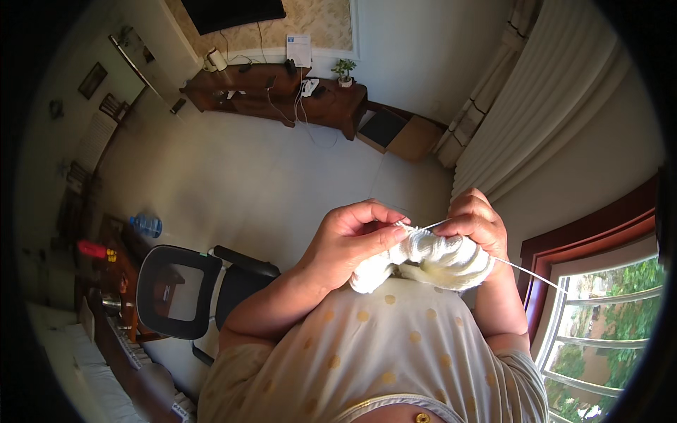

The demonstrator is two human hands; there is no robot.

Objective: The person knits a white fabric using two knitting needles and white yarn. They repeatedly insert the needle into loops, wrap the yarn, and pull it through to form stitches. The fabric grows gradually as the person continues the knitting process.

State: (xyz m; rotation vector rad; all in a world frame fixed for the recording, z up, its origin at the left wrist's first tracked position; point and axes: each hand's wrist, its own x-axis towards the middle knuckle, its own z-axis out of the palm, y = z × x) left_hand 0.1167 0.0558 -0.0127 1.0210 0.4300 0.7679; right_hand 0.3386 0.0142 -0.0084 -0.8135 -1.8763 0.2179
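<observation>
A bunched piece of white knitting (449,259) hangs between my two hands, in front of my chest. My left hand (365,232) pinches its upper left edge between thumb and forefinger. At the upper right my right hand (476,224) is curled, with a thin strand or needle running from its fingers to the stitches at my left fingertips. A thin, pale needle or cord (531,273) sticks out to the right from below my right hand; which of the two it is, I cannot tell. The fingertips partly hide the stitches.
A black office chair (180,291) stands at the left, near a wooden table with a large blue plastic bottle (146,225). Across the tiled floor is a low wooden TV cabinet (328,106) with a potted plant (345,71). A barred window (603,338) and a curtain (529,106) are at the right.
</observation>
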